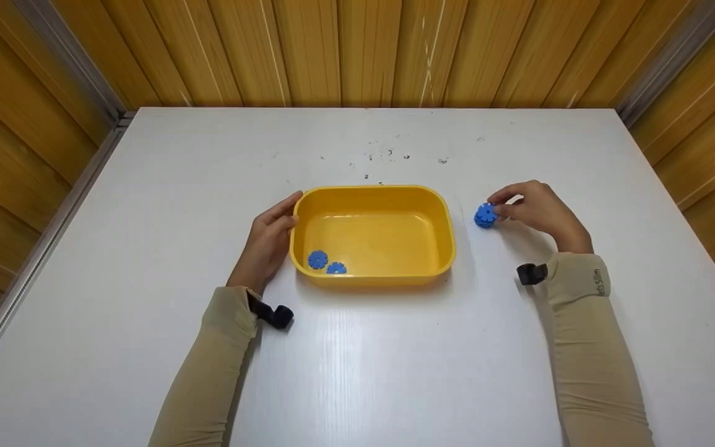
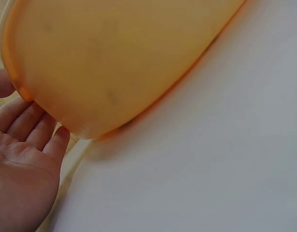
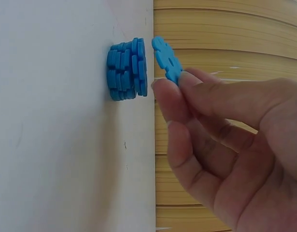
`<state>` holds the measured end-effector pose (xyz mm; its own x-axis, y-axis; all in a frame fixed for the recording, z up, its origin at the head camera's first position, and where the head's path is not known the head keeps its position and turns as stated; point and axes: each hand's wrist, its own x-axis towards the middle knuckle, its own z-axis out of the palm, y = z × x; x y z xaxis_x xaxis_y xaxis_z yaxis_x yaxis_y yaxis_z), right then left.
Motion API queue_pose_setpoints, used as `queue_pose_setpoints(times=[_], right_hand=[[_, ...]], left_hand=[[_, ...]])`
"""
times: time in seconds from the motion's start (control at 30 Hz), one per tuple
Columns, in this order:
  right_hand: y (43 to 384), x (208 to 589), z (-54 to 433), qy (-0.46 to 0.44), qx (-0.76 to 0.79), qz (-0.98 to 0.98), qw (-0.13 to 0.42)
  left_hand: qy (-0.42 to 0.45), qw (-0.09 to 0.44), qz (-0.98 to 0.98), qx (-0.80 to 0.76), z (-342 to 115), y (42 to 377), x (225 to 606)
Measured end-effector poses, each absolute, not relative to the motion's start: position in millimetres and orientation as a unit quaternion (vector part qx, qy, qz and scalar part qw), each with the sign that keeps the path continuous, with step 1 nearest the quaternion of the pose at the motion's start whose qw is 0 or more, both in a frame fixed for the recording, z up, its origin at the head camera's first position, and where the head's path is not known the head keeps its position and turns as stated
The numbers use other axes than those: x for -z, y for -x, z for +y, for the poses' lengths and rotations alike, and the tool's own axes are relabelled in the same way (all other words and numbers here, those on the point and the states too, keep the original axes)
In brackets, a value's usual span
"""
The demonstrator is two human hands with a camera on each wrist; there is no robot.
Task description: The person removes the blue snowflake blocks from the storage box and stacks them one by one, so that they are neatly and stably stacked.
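Note:
My right hand (image 1: 537, 208) pinches a blue notched plastic disc (image 3: 167, 60) between thumb and forefinger. The disc is tilted and just apart from a stack of similar blue discs (image 3: 123, 71), as the right wrist view shows; in the head view it overlaps the stack. A yellow plastic tub (image 1: 373, 280) stands left of the stack. Against its left end rests my left hand (image 1: 267, 239), thumb tip at the rim and fingers fairly straight along the outer wall; some fingertips are hidden. Two blue discs (image 1: 318, 259) lie inside the tub's near left corner.
The white table (image 1: 395, 366) carries small dark scuff marks behind the tub. Wood-patterned panels (image 1: 364, 56) stand along its back and sides. On each wrist is a small black camera (image 1: 531, 274) at the sleeve cuff.

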<state>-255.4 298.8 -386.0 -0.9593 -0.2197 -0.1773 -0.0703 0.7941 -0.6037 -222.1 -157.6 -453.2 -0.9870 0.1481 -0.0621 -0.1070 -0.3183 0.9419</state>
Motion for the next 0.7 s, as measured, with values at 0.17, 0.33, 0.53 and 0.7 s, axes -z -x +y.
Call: queue_pose_setpoints(times=[0.17, 0.33, 0.53, 0.7], right_hand=[[256.1, 386.6, 300.6, 0.073, 0.308, 0.94, 0.131], [257.2, 387.2, 302.2, 0.07, 0.302, 0.941, 0.137], [255.7, 388.4, 301.8, 0.074, 0.301, 0.942, 0.133], [255.5, 387.5, 300.8, 0.069, 0.303, 0.94, 0.138]], left_hand=[[-0.023, 0.081, 0.575, -0.814, -158.0, 221.8, 453.6], [-0.021, 0.082, 0.578, -0.812, -157.2, 222.3, 453.3], [-0.02, 0.081, 0.575, -0.814, -156.9, 222.7, 453.0], [-0.011, 0.083, 0.57, -0.817, -156.4, 223.1, 451.6]])
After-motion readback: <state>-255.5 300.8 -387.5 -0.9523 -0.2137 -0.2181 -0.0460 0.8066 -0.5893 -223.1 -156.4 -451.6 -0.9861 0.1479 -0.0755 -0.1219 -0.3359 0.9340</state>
